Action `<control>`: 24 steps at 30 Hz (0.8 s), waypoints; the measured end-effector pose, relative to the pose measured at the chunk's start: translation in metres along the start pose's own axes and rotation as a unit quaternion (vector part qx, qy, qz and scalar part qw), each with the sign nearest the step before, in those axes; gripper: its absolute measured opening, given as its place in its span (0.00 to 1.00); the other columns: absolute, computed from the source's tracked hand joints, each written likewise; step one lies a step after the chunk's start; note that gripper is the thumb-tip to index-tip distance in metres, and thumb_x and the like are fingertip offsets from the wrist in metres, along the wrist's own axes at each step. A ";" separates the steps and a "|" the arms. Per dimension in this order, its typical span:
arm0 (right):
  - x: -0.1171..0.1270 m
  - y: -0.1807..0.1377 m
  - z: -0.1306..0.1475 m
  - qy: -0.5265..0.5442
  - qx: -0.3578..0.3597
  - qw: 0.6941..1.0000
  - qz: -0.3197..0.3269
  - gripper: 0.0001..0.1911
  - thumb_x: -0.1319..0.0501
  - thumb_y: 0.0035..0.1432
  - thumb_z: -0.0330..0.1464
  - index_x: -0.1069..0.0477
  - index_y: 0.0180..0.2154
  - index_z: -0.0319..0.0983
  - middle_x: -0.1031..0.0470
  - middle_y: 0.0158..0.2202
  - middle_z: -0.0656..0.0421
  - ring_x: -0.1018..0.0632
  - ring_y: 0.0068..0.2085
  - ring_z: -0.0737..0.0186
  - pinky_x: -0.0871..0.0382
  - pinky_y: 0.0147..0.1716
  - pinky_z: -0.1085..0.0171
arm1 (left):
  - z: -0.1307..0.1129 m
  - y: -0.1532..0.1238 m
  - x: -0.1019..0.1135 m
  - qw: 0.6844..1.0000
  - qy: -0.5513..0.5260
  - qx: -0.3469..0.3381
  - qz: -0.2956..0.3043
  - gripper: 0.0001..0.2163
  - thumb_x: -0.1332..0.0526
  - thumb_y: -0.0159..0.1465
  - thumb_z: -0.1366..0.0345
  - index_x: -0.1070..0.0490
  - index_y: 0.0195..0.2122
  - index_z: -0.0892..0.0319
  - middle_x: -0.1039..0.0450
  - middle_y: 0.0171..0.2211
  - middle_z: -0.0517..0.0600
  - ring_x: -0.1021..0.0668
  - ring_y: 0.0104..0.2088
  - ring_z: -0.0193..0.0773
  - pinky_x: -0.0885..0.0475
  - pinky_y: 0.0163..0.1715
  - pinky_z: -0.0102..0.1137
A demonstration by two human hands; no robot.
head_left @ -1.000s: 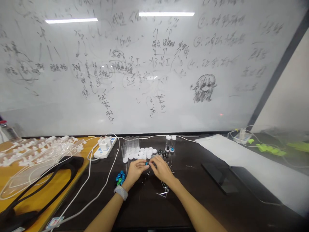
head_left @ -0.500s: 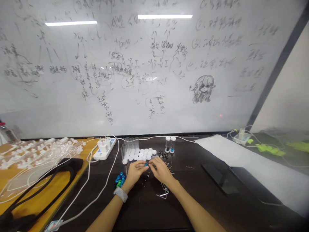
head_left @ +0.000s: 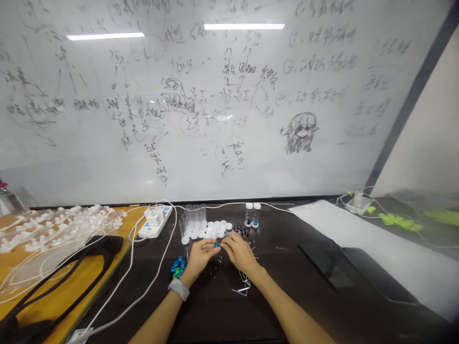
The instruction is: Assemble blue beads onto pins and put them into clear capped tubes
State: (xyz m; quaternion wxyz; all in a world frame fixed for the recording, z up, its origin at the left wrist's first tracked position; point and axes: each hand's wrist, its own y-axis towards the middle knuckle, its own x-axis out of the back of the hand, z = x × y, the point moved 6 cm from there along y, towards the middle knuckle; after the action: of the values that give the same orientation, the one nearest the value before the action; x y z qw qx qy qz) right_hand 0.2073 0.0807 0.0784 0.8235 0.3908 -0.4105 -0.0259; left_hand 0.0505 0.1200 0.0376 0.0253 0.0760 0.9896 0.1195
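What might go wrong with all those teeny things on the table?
Maybe these:
1. The small, shiny blue piece at the left hand's fingertips could slip and drop onto the glossy, dark tabletop.
2. The tiny, pale loose bits lie near the right hand, so a sleeve-less wrist could brush them away.
3. The clear, upright cylindrical tubes stand close together; one bump might topple several.

Blue piece, white caps
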 end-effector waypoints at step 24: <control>-0.007 -0.002 0.002 0.052 -0.023 0.998 0.038 0.08 0.48 0.68 0.28 0.30 0.41 0.40 0.23 0.34 0.56 0.23 0.35 0.58 0.34 0.36 0.65 | 0.002 0.000 0.001 1.000 0.003 0.002 0.006 0.16 0.25 0.48 0.62 0.22 0.36 0.62 0.18 0.30 0.54 0.18 0.32 0.43 0.24 0.35 0.33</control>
State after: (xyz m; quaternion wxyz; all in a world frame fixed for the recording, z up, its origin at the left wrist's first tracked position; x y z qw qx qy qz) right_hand 0.2020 0.0800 0.0735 0.8527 0.3566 -0.3814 0.0161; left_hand 0.0496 0.1210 0.0355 0.0212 0.0819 0.9894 0.1182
